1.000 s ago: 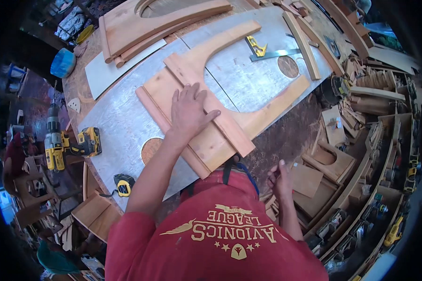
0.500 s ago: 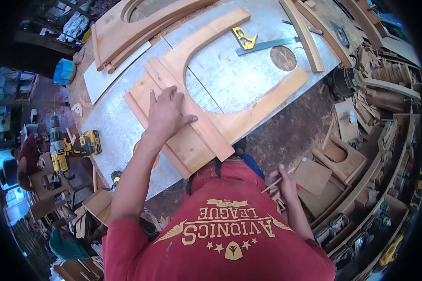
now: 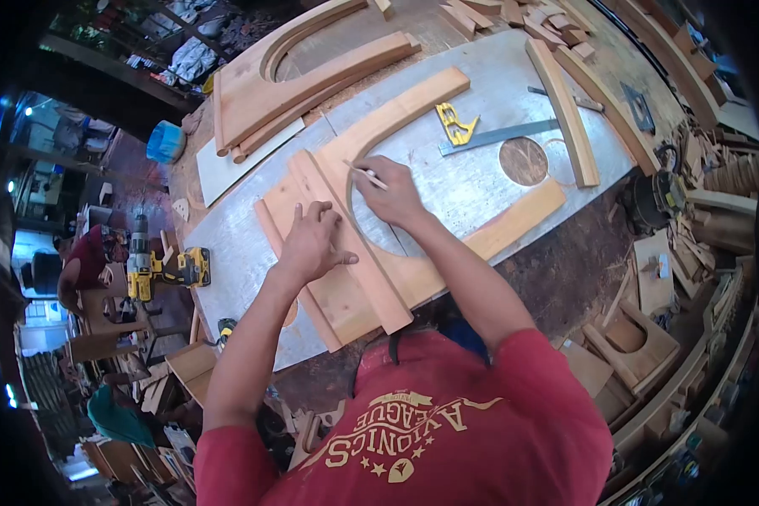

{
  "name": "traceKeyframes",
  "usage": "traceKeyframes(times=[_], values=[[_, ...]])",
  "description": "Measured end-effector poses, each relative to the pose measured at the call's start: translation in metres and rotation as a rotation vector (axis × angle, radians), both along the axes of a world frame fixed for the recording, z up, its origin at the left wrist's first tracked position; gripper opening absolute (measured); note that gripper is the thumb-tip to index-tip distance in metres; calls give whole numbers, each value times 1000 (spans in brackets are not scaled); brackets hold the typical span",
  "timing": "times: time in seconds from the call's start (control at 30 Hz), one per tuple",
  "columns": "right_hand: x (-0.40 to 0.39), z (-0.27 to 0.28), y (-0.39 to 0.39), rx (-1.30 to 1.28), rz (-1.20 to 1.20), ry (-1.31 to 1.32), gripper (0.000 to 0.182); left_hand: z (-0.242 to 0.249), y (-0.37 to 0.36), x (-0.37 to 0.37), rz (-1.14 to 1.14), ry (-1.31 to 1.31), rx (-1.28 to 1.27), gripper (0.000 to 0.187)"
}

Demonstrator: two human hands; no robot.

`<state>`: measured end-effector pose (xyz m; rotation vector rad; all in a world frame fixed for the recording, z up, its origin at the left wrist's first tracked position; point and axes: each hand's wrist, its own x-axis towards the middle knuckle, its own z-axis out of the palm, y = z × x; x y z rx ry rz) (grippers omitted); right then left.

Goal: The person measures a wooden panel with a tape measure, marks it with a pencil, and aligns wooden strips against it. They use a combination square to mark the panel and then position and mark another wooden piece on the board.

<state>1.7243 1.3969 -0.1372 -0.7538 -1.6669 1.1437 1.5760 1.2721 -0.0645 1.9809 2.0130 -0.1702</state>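
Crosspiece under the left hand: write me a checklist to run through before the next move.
1. Left hand resting on the crosspiece: ok.
2. Pencil in the right hand: ok.
3. Pencil tip touching the wood: cannot tell.
4. Crosspiece clamped: not ok, no clamp in view on it.
5. Combination square set against the crosspiece: not ok, it lies apart.
6. Drill away from the crosspiece: ok.

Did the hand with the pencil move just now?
Yes, the right hand moved forward and left, from outside the metal sheet to over it.
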Motion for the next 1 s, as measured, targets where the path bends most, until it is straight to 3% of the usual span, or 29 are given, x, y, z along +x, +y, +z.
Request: traceKeyframes(times=[0.17, 0.33, 0.47, 0.53, 0.63, 0.73, 1.0], values=[[-70, -25, 32, 100, 94, -167, 36, -1, 1, -1, 23, -10, 0, 87], [-83, -31, 38, 162, 136, -218, 32, 5, 3, 2, 64, -48, -37, 86], [-35, -2, 23, 63, 282, -284, 28, -4, -1, -1, 36, -47, 15, 85], [4, 15, 2, 78, 338, -478, 25, 1, 0, -1, 50, -53, 10, 85], [51, 21, -14, 99, 535, -455, 25, 3, 1, 0, 42, -26, 9, 85], [56, 41, -16, -100, 365, -340, 23, -2, -1, -1, 21, -18, 76, 85], [33, 7, -26, 64, 257, -220, 22, 5, 4, 4, 42, 6, 12, 86]])
